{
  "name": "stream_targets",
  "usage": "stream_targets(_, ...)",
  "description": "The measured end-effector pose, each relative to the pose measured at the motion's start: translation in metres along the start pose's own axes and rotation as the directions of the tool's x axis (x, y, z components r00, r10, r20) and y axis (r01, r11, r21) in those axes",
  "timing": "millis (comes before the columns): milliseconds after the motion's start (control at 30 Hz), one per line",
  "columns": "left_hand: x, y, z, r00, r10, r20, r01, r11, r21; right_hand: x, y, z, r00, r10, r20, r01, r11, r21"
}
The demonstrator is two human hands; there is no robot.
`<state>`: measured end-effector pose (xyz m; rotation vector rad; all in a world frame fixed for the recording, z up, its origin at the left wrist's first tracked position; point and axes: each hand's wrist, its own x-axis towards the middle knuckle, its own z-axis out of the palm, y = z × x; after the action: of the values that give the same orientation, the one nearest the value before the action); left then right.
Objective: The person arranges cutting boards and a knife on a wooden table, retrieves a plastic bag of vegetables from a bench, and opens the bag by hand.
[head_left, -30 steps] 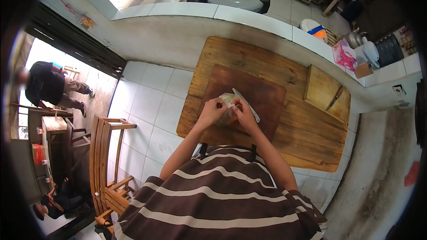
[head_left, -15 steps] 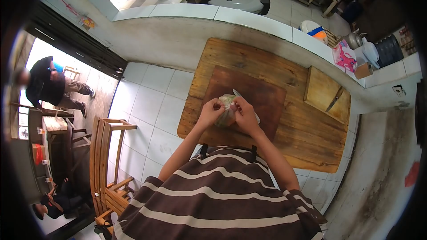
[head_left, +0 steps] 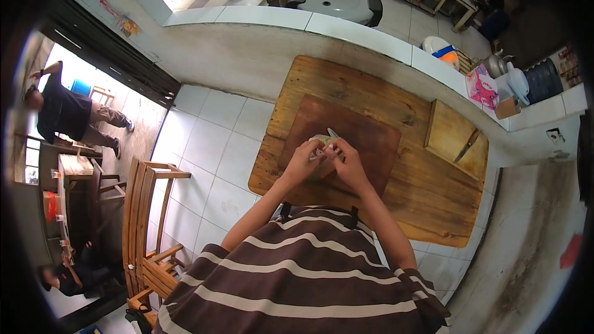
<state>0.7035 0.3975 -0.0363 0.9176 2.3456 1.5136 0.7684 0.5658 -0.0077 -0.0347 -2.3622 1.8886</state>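
Observation:
A clear plastic bag (head_left: 322, 171) with pale green contents stands on a dark brown board (head_left: 365, 125) on the wooden table (head_left: 433, 201). At the bag's top, the fingers of my left hand (head_left: 301, 162) are closed on the plastic. My right hand (head_left: 348, 164) pinches the same part from the other side, and the fingertips nearly meet. Both hands cover much of the bag. Just behind them shows the pale tip of a flat object (head_left: 333, 132), its kind hidden.
A knife (head_left: 467, 146) lies on a wooden cutting board (head_left: 447, 133) at the table's right. A tiled ledge (head_left: 359, 34) runs behind, with a pink packet (head_left: 482, 86). Wooden benches (head_left: 139, 222) stand left. One person (head_left: 65, 111) stands at the doorway; another (head_left: 83, 278) sits lower left.
My hands have drawn closer together over the bag's top and now cover more of it. The person at the doorway has raised an arm. The view has shifted slightly.

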Motion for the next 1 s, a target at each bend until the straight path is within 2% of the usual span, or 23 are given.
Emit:
stream_targets(67,0.0,0.005,-0.004,0.999,-0.037,0.021,0.037,0.999,0.022,0.001,0.004,-0.011,0.999,0.003,0.04,-0.006,0.998,0.067)
stream_targets(167,-0.001,-0.004,-0.002,0.999,0.039,0.022,-0.04,0.998,0.058,0.007,0.006,-0.02,0.995,-0.094,0.038,0.095,0.995,-0.01)
stream_targets(267,0.0,-0.002,-0.001,0.999,0.01,0.053,-0.01,1.0,-0.009,0.007,0.017,-0.021,0.943,-0.232,0.238,0.313,0.86,-0.403)
stream_targets(367,0.001,-0.003,-0.002,0.995,0.005,0.099,0.0,0.998,-0.057,0.011,0.014,-0.023,0.917,-0.26,0.303,0.395,0.701,-0.593)
stream_targets(500,0.004,-0.003,-0.008,0.992,0.043,0.117,-0.069,0.971,0.228,0.015,0.019,-0.026,0.914,-0.23,0.336,0.397,0.682,-0.614)
stream_targets(567,0.004,0.004,-0.015,0.988,0.02,0.151,-0.072,0.934,0.349,0.008,0.004,-0.025,0.934,-0.194,0.3,0.344,0.715,-0.608)
stream_targets(600,0.003,0.005,-0.015,0.986,0.06,0.153,-0.114,0.92,0.375,0.003,0.006,-0.022,0.943,-0.189,0.273,0.318,0.753,-0.576)
stream_targets(700,0.004,0.006,-0.008,0.989,0.122,0.088,-0.149,0.853,0.5,0.0,0.007,-0.014,0.966,-0.195,0.172,0.254,0.85,-0.461)
stream_targets(800,0.003,0.014,-0.001,0.985,0.171,-0.031,-0.137,0.872,0.471,-0.009,0.006,-0.009,0.987,-0.145,0.065,0.158,0.928,-0.338)
stream_targets(900,0.001,-0.003,0.004,0.985,0.165,0.056,-0.173,0.879,0.445,-0.018,0.01,-0.006,0.998,-0.032,0.046,0.044,0.955,-0.292)
stream_targets(967,0.012,0.034,-0.027,0.998,0.061,-0.008,-0.06,0.995,0.084,-0.02,0.015,-0.008,0.999,-0.002,0.052,0.016,0.959,-0.282)
stream_targets(1000,0.019,0.072,-0.053,1.0,0.001,-0.018,-0.003,0.994,-0.111,-0.019,0.015,-0.011,0.999,-0.008,0.042,0.02,0.956,-0.293)
